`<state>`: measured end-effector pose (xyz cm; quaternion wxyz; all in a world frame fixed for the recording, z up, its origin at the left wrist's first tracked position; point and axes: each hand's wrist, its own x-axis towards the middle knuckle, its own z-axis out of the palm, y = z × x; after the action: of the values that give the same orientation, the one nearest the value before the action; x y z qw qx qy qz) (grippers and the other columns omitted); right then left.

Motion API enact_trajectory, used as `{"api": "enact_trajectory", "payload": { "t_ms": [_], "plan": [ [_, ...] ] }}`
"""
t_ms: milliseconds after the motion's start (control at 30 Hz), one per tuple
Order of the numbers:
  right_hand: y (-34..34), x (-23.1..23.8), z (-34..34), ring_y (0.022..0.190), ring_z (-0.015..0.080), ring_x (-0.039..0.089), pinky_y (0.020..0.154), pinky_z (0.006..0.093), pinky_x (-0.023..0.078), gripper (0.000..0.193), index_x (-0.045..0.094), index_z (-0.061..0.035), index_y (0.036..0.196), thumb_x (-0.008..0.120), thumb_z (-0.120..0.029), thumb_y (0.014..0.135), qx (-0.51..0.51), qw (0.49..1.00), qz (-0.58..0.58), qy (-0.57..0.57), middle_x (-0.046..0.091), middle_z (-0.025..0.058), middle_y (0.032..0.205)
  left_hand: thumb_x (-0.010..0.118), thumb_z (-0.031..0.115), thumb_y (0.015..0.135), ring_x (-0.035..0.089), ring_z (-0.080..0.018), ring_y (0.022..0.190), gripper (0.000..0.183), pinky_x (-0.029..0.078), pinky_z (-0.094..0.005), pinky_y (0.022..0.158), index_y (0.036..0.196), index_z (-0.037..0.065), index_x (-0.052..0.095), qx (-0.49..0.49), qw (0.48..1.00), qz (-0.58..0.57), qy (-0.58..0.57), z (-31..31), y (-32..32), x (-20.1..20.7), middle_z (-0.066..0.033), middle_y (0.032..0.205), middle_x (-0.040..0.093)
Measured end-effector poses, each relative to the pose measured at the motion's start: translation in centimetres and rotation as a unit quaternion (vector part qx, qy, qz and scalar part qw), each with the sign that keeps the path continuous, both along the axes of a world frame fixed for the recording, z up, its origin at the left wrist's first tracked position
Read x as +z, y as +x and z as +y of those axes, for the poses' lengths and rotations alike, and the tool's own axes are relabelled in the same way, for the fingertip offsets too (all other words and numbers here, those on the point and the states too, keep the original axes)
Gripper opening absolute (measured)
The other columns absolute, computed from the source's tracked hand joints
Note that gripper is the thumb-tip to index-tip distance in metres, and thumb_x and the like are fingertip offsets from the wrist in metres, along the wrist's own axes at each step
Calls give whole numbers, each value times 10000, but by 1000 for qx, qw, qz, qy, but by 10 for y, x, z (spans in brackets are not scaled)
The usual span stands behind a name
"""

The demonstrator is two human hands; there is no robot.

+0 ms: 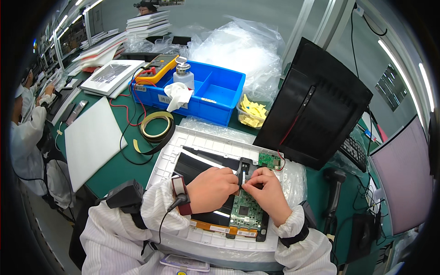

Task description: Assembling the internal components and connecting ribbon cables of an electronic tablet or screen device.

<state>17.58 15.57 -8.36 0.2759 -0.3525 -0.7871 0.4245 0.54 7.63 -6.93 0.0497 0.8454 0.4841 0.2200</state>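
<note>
Green circuit board (246,211) lay in the white housing (166,158), and at the board's upper end the left hand (211,189) and right hand (268,192) met, fingers curled, any grip hidden, apparently mid-connection, the next move seemingly calling for light, steady pressure.

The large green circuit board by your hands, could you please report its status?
Large green circuit board lying within white housing. Left hand and right hand close together at its upper end. Hands hide exact contact.
</note>
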Motion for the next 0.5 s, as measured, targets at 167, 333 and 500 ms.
{"api": "enact_trajectory", "payload": {
  "t_ms": [167,333,500],
  "plan": [
    [-2,-3,0,798,214,475,676,298,399,99,630,-11,631,704,-76,635,1,1000,-10,10,526,57,778,592,30,637,531,-185,853,185,438,-304,715,818,48,628,4,1000,-1,2,-1,-1,-2,-29,876,583],
    [-2,-1,0,792,218,476,680,299,399,94,629,-11,629,701,-71,635,-1,999,-20,31,527,59,778,593,33,640,531,-177,849,169,437,-297,706,804,52,629,4,1000,3,17,-2,0,-1,-24,868,583],
    [-2,1,-2,804,219,472,691,304,401,87,626,-13,628,693,-66,640,0,999,-27,36,524,58,777,591,33,638,531,-179,846,157,434,-297,709,789,48,630,7,1000,10,19,-2,1,-1,-26,865,582]
  ]
}}
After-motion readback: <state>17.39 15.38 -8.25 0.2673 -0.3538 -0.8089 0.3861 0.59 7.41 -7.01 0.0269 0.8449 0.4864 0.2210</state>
